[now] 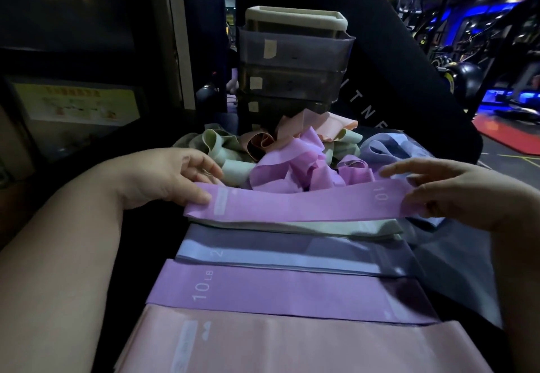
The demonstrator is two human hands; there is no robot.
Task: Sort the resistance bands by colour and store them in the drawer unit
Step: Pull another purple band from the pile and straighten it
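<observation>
A purple resistance band [301,204] marked 10 is stretched flat between both hands, above the green stack. My left hand [172,176] pinches its left end and my right hand [447,188] pinches its right end. Below it lie flat sorted stacks: green bands [350,228], grey-blue bands [292,251], purple bands [292,292] and pink bands [292,346]. Behind is a tangled heap of loose bands [292,153] in green, pink, purple and grey-blue. The smoky plastic drawer unit [295,62] stands beyond the heap, its drawers closed.
Everything rests on a dark padded surface [455,255]. A black pillar with a yellow poster [79,103] is at the left. Gym machines [467,51] and a red floor mat [508,135] lie to the right.
</observation>
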